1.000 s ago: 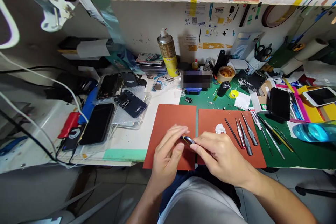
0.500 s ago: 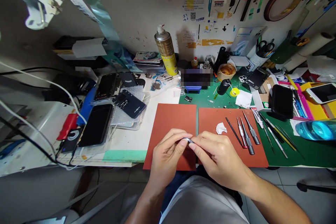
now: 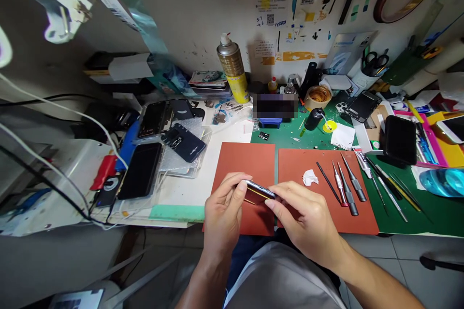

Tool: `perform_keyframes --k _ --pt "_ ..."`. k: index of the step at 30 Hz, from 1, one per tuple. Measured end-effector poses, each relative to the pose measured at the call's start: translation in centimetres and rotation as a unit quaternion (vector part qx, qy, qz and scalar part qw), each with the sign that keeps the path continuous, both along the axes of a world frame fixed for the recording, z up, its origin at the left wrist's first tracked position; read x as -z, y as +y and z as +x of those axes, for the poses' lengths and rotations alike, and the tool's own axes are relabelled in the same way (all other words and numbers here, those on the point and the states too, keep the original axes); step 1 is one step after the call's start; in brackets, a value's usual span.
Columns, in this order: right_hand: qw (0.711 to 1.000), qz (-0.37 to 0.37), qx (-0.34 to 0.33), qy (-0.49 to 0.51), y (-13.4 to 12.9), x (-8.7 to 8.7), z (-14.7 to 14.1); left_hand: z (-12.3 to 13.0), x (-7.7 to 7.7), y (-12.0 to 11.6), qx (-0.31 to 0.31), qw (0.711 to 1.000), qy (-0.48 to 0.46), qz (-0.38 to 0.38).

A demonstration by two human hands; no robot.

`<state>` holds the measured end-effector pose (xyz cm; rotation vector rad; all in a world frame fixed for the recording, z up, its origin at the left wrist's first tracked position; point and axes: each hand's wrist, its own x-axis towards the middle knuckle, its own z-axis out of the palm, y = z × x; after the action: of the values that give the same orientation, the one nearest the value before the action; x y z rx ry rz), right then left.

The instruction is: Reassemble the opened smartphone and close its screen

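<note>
A slim phone is held tilted above the left red-brown mat, its edge turned up toward the camera. My left hand grips the phone's left end between thumb and fingers. At the right end, my right hand pinches it with thumb and fingertips. A crumpled white tissue lies on the right mat, beyond my right hand. Beside the tissue are a thin black stick and several screwdrivers.
Phones and a dark back panel lie on the left. A spray can stands at the back. Tweezers, a black phone-shaped item and a blue translucent object are on the right.
My hands have moved apart, and more of the phone's edge and face shows between them. The whole view has shifted slightly.
</note>
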<state>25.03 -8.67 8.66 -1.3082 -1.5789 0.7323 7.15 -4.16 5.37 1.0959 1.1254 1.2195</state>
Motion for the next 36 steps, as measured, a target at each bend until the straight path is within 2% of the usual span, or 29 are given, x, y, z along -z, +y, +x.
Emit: perform_keyframes --k 6,25,29,34,36 --pt "0.998 0.026 0.046 0.021 0.1 0.9 -1.2 -0.2 -0.3 0.0 -0.041 0.999 0.026 -0.011" --pt "0.999 0.035 0.037 0.004 0.3 0.7 -1.1 -0.1 -1.0 0.0 -0.045 0.994 0.1 0.001" --pt "0.999 0.036 0.036 0.009 0.4 0.8 -1.0 -0.8 -0.5 0.1 -0.021 0.995 0.094 -0.008" --pt "0.999 0.032 0.032 0.013 0.3 0.9 -0.7 -1.7 -0.9 0.8 0.073 0.993 0.085 -0.023" --pt "0.999 0.029 0.031 0.013 0.4 0.8 -0.7 -1.7 -1.2 1.1 0.086 0.992 0.086 -0.023"
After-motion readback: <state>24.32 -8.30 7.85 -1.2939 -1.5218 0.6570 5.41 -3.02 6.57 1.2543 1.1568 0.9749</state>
